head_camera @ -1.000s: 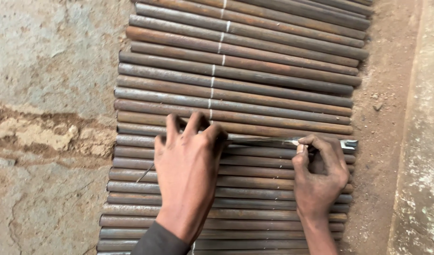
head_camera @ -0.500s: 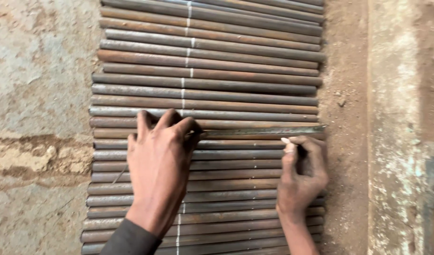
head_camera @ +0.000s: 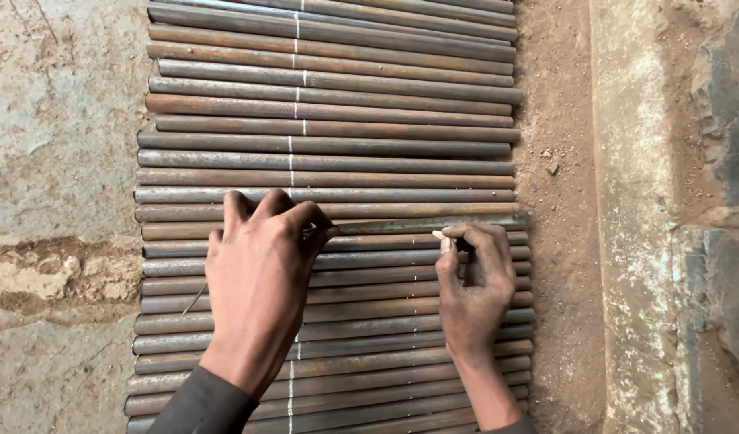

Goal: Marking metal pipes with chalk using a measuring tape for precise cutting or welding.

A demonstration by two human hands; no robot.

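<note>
Many rusty steel rods (head_camera: 329, 104) lie side by side on the ground, each crossed by a white chalk mark (head_camera: 297, 80) near its middle. My left hand (head_camera: 261, 277) presses flat on the rods and pins one end of a thin metal ruler (head_camera: 417, 227) that lies along a rod. My right hand (head_camera: 474, 281) rests on the rods near their right ends and pinches a small white piece of chalk (head_camera: 441, 236) just under the ruler.
Rough concrete floor (head_camera: 56, 161) lies to the left of the rods. A strip of brown dirt (head_camera: 558, 201) and a raised concrete kerb (head_camera: 626, 201) run along the right side.
My right hand has slid left along the ruler, from the rods' right ends to a spot further in. The view has drifted right. My left hand stays pressed on the ruler.
</note>
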